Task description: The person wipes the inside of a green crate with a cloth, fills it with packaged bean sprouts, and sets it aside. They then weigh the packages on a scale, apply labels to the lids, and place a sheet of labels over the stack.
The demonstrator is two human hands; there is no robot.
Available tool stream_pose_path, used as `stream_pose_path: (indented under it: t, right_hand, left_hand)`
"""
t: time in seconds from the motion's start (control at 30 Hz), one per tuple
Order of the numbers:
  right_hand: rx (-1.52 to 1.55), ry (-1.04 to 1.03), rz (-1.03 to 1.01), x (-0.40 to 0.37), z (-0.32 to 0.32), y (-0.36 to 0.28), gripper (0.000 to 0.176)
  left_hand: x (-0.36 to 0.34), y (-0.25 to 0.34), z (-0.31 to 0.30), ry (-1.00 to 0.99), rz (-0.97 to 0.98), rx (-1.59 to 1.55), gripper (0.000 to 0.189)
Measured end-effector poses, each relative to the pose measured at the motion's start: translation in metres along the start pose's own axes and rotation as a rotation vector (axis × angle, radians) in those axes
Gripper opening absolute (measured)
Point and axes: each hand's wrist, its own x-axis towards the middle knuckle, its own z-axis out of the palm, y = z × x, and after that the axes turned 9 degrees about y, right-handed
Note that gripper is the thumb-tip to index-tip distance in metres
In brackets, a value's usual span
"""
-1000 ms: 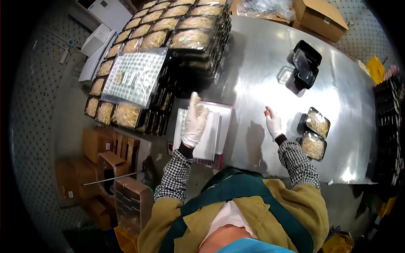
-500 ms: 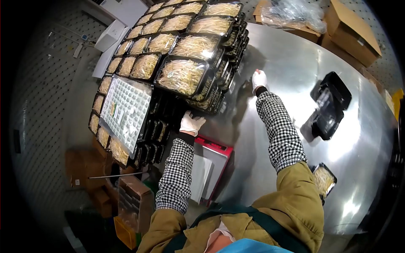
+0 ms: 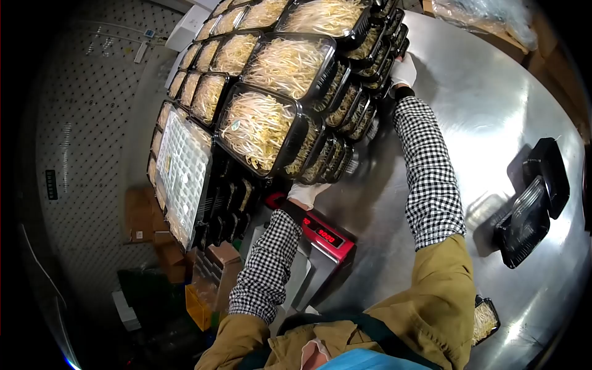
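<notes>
Stacked trays of bean sprouts [image 3: 290,58] are bracketed by both gloved hands: the left hand [image 3: 306,192] is laid against the near foot of the pile, the right hand [image 3: 404,69] against its far side. Fingertips of both are hidden behind black tray edges, so it cannot be told whether they are spread or pressed together. Just below the left fingers a red scale [image 3: 320,231] is seen; well right of the right fingers, empty black trays [image 3: 533,203] lie on the steel table [image 3: 487,105]. The thin plastic is judged light, flexible and prone to sliding; hold is best taken low, at the stiffer bottom rims.
</notes>
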Motion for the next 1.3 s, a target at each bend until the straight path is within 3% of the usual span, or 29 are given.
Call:
stream_pose_path:
  t: [0.07,0.17,0.27,0.37,0.47,0.57,0.63,0.67,0.73,0.8,0.9,0.97,1.0,1.07,1.1,1.17,1.3]
  right_hand:
    - [-0.029,-0.010,-0.070,0.000,0.001,0.003,0.019]
    - [-0.059,0.019,-0.116,-0.001,0.005,0.008,0.018]
    - [-0.087,0.014,-0.118,-0.003,0.003,0.007,0.018]
    - [-0.095,-0.030,-0.117,-0.004,-0.002,0.008,0.018]
    - [-0.082,-0.099,-0.081,-0.003,-0.006,0.011,0.024]
    - [-0.058,-0.124,-0.078,-0.003,-0.009,0.017,0.021]
    - [-0.068,-0.127,-0.090,-0.001,-0.006,0.023,0.021]
    - [-0.074,-0.125,-0.099,-0.002,-0.005,0.024,0.022]
    - [-0.079,-0.137,-0.115,0.000,-0.002,0.029,0.024]
    - [-0.073,-0.096,-0.192,-0.001,-0.003,0.029,0.020]
    - [-0.079,-0.126,-0.185,-0.001,-0.004,0.030,0.021]
    - [-0.056,-0.143,-0.171,-0.003,-0.016,0.024,0.024]
    - [-0.077,-0.159,-0.181,0.001,-0.012,0.030,0.025]
    - [-0.079,-0.152,-0.229,0.007,-0.004,0.042,0.024]
    - [-0.076,-0.145,-0.257,0.010,-0.001,0.047,0.024]
    - [-0.079,-0.175,-0.250,0.013,-0.006,0.060,0.024]
    - [0.003,-0.241,-0.160,0.020,-0.002,0.076,0.025]
  left_hand:
    - [0.003,0.002,-0.004,-0.104,0.587,1.352,0.045]
    - [0.018,0.011,-0.022,-0.242,1.572,3.072,0.041]
    - [0.021,0.012,-0.037,-0.161,1.848,3.205,0.040]
    - [0.023,0.011,-0.040,-0.135,1.767,3.121,0.040]
    - [0.030,0.015,-0.060,-0.080,1.855,3.145,0.041]
    - [0.030,0.021,-0.072,-0.076,1.820,3.088,0.043]
    - [0.016,0.024,-0.050,0.078,1.661,3.299,0.047]
    - [0.002,0.028,-0.025,0.058,1.555,3.652,0.047]
    - [-0.004,0.028,-0.006,0.001,1.542,3.797,0.046]
    - [0.022,0.031,-0.047,-0.036,1.768,3.363,0.045]
    - [0.053,0.035,-0.101,-0.059,1.923,2.725,0.044]
    - [0.035,0.050,-0.076,-0.219,1.656,2.754,0.044]
    - [0.035,0.052,-0.074,-0.310,1.606,2.609,0.048]
    - [0.042,0.059,-0.075,-0.354,1.657,2.559,0.052]
    - [0.052,0.058,-0.086,-0.375,1.669,2.383,0.053]
    - [0.034,0.076,-0.057,-0.436,1.042,2.351,0.047]
    - [0.030,0.089,-0.066,-0.401,1.179,2.389,0.045]
